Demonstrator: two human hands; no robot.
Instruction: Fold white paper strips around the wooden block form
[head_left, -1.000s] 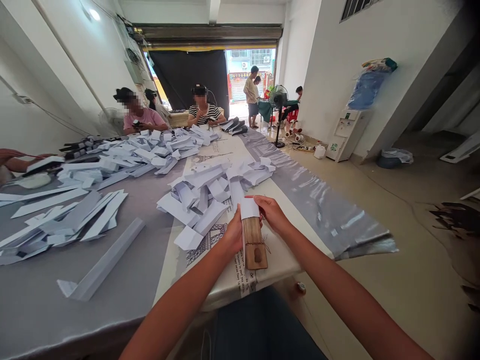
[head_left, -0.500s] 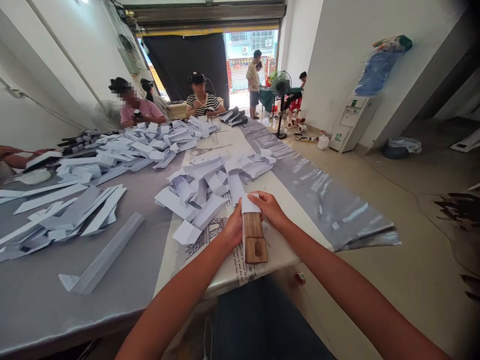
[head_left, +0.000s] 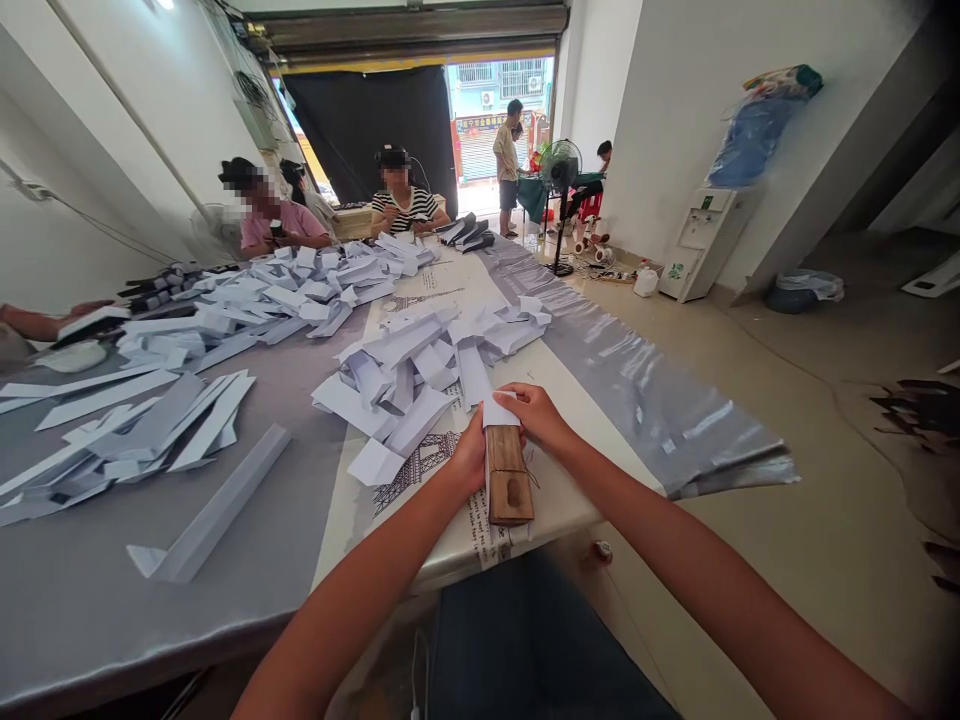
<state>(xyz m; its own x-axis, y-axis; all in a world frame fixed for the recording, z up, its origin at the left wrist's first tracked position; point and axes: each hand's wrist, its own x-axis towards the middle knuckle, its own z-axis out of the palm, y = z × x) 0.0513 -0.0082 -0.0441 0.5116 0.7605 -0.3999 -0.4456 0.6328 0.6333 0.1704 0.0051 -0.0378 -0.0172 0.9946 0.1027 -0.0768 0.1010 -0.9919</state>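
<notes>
A brown wooden block (head_left: 509, 478) lies lengthwise near the front edge of the table. A white paper piece (head_left: 499, 410) is folded over its far end. My left hand (head_left: 470, 450) grips the block's left side, fingers closed against the paper. My right hand (head_left: 536, 413) presses the paper from the right with fingers curled over it. Just beyond my hands lies a heap of folded white paper pieces (head_left: 420, 360).
The long table (head_left: 112, 590) has a grey cover and holds more paper piles (head_left: 285, 295) and flat strips (head_left: 217, 510). Two seated people (head_left: 405, 200) work at the far end; another person's arm (head_left: 37, 322) shows at left. A fan (head_left: 559, 170) and water dispenser (head_left: 694, 255) stand right.
Both hands stayed on the block and paper; the paper sits slightly lower over the block's end. The view shifted a little.
</notes>
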